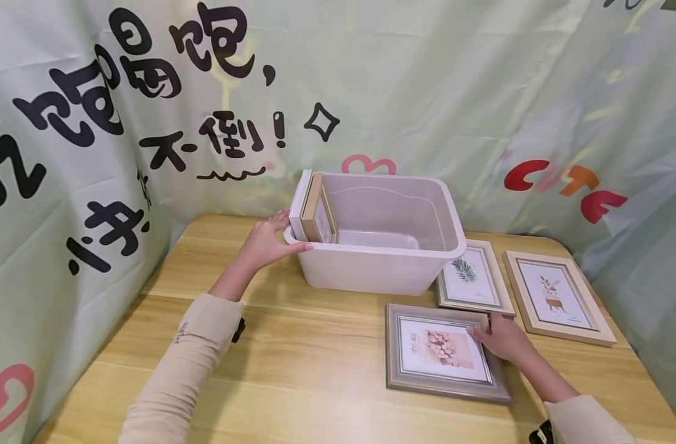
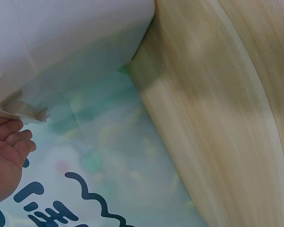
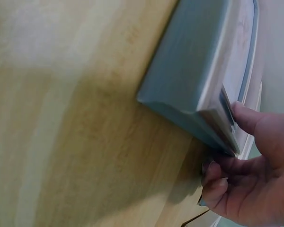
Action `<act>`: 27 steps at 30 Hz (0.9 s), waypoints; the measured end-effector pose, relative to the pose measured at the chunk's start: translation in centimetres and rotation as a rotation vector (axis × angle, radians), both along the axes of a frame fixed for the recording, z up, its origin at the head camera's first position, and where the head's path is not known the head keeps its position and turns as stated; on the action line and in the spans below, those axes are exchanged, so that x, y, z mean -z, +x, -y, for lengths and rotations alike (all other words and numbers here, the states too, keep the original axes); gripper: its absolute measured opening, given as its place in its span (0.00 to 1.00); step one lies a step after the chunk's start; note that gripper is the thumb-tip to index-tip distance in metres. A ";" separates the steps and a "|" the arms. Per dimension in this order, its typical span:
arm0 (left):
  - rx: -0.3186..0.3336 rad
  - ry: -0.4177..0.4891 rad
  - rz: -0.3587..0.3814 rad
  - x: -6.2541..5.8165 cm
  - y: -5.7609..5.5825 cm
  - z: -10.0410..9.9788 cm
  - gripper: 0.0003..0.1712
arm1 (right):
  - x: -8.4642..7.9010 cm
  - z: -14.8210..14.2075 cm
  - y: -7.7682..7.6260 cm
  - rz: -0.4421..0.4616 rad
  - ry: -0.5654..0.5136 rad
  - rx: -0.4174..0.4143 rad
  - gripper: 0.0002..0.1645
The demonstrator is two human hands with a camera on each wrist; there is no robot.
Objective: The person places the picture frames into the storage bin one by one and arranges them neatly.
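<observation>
My left hand [image 1: 268, 242] grips the left end of a white plastic bin [image 1: 371, 271], thumb along its front rim; in the left wrist view, the fingers [image 2: 12, 135] curl at the rim's underside. Inside the bin, a white frame [image 1: 300, 203] and a wooden picture frame [image 1: 318, 213] stand upright against the left wall. My right hand [image 1: 504, 339] pinches the right edge of a grey-brown picture frame [image 1: 393, 351] with a pink flower print. Its thumb is on top and its fingers are at the underside, and the right wrist view shows that frame [image 3: 189, 61] tilted up off the table.
Two light wooden picture frames lie to the right: one with a green leaf print [image 1: 473, 277], partly behind the bin, and one with a potted plant print [image 1: 554, 296]. The wooden table [image 1: 293, 370] is backed by a printed curtain [image 1: 426, 92].
</observation>
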State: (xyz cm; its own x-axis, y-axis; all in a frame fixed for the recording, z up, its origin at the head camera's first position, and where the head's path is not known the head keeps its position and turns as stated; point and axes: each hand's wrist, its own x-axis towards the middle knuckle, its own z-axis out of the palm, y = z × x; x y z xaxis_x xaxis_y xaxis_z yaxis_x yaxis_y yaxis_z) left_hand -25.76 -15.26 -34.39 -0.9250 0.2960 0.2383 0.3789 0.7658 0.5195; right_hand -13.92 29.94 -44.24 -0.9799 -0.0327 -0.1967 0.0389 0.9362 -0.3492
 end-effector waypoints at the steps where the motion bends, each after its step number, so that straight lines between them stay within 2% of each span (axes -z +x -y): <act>1: 0.001 -0.002 0.000 0.0 0.0 0.0 0.52 | 0.0 0.0 -0.1 0.014 0.012 -0.003 0.38; 4: 0.001 0.010 -0.003 0.1 0.0 0.0 0.52 | -0.1 0.1 -0.2 0.034 0.038 -0.016 0.43; 7: 0.001 0.021 -0.003 0.2 -0.1 0.1 0.53 | -0.3 0.4 -0.3 0.052 0.053 -0.023 0.43; 10: -0.004 0.028 0.004 0.2 0.0 0.1 0.53 | -0.6 0.8 -0.1 0.059 0.055 -0.007 0.38; 15: -0.009 0.028 0.015 0.2 0.0 0.0 0.51 | -1.2 1.1 0.1 0.013 0.054 0.051 0.22; 23: -0.008 0.034 0.008 0.1 -0.1 -0.2 0.48 | -1.4 1.1 0.5 -0.025 0.039 0.098 0.22; 27: -0.007 0.027 -0.001 0.0 -0.2 -0.3 0.47 | -1.6 0.7 0.6 0.001 -0.021 0.111 0.21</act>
